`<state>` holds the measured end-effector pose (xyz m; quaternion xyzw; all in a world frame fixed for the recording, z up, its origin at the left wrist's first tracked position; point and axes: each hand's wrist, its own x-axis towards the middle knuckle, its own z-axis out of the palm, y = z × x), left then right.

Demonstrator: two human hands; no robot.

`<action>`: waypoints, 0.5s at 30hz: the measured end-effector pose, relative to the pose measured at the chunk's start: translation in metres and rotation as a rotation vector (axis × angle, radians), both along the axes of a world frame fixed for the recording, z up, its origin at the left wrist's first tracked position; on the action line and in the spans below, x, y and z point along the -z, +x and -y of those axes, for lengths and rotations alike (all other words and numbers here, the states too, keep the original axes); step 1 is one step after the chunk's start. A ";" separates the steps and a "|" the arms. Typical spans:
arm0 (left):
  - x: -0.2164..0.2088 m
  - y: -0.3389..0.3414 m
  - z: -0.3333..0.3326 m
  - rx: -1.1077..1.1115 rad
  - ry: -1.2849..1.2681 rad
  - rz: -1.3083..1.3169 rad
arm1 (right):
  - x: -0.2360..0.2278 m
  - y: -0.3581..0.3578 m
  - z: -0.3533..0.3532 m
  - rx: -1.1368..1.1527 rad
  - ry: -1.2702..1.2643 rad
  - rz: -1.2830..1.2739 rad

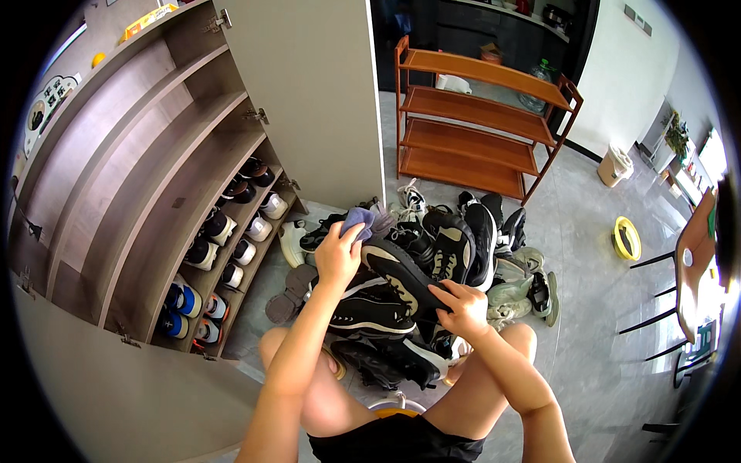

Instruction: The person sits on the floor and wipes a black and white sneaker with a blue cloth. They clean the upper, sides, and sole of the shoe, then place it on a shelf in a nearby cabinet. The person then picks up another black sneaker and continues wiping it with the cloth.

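Centrally, black shoe [403,270], right hand [461,308] gripping it, left hand [338,253] alongside, clutching cloth [357,221]

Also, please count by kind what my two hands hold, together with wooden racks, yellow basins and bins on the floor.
Grey-blue cloth, left hand: 1
Black shoe, right hand: 1
Wooden rack: 1
Yellow basin: 1
Bin: 1
Total: 5

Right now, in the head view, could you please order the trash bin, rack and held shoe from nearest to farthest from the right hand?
1. Held shoe: in the right hand.
2. Rack: ahead.
3. Trash bin: farthest, right of the rack.
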<state>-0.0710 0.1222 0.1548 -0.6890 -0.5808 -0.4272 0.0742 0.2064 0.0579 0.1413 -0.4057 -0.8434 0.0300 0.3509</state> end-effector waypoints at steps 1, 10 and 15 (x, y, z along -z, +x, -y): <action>0.001 0.000 0.003 0.003 -0.069 0.006 | -0.001 0.000 0.000 -0.011 0.004 0.020; 0.012 0.077 0.049 0.420 -0.181 -0.229 | 0.006 0.002 0.005 -0.021 -0.028 0.202; 0.005 0.030 0.003 -0.002 -0.030 -0.123 | 0.000 0.009 0.002 0.051 -0.047 -0.027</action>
